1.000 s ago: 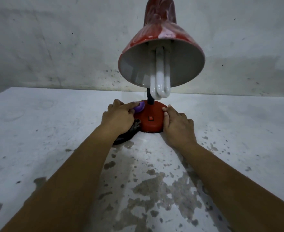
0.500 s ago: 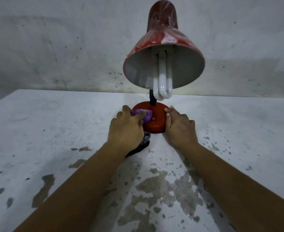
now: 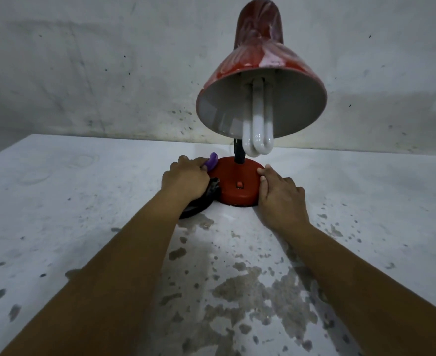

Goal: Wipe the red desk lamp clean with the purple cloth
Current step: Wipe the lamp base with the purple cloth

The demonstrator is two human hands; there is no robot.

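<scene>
The red desk lamp stands at the table's far middle, its round base (image 3: 237, 181) on the tabletop and its streaked red shade (image 3: 260, 62) tilted toward me with a white bulb (image 3: 258, 129) hanging out. My left hand (image 3: 185, 179) grips the purple cloth (image 3: 211, 161) against the base's left rim; only a small fold of cloth shows past my fingers. My right hand (image 3: 280, 195) rests against the base's right side, fingers straight along it.
A dark coiled cord (image 3: 201, 201) lies under my left wrist beside the base. The white table (image 3: 70, 201) is worn and stained with grey patches near me. A speckled wall (image 3: 109, 73) rises right behind the lamp.
My left hand with the cloth has slid from the top front of the base back to its left rim. The right hand has stayed against the base.
</scene>
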